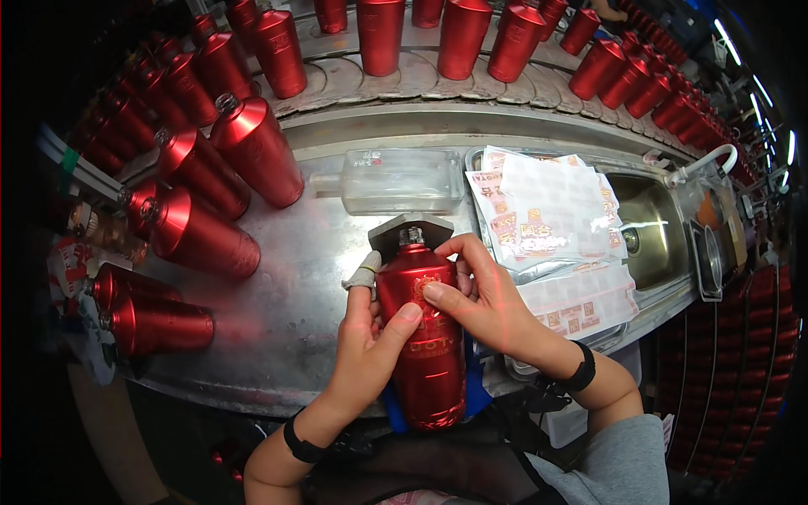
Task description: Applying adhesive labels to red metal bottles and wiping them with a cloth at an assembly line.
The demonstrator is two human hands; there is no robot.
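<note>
On the far left of the metal table (295, 278), red bottles (202, 236) lie on their sides in a loose cluster, necks pointing up and left, with two more (156, 316) near the table's left edge. Just right of them, at the middle near edge, my left hand (366, 341) wraps the left side of a red bottle (425, 337) that lies with its neck pointing away from me; my thumb crosses its front and my taped forefinger rests by its shoulder. My right hand (480, 290) grips the same bottle from the right, fingers curled over its shoulder and thumb pressed on its front, so both hands are clamped on it. A small grey plate (412, 227) sits just behind the bottle's neck. Beyond that, a clear flat glass bottle (396, 181) lies on its side. To the right, sheets of stickers (547, 210) overlap a sink (652, 227), with a white tap (703, 160) at its far corner. Along the back, a conveyor (396, 80) carries upright red bottles (463, 34).
</note>
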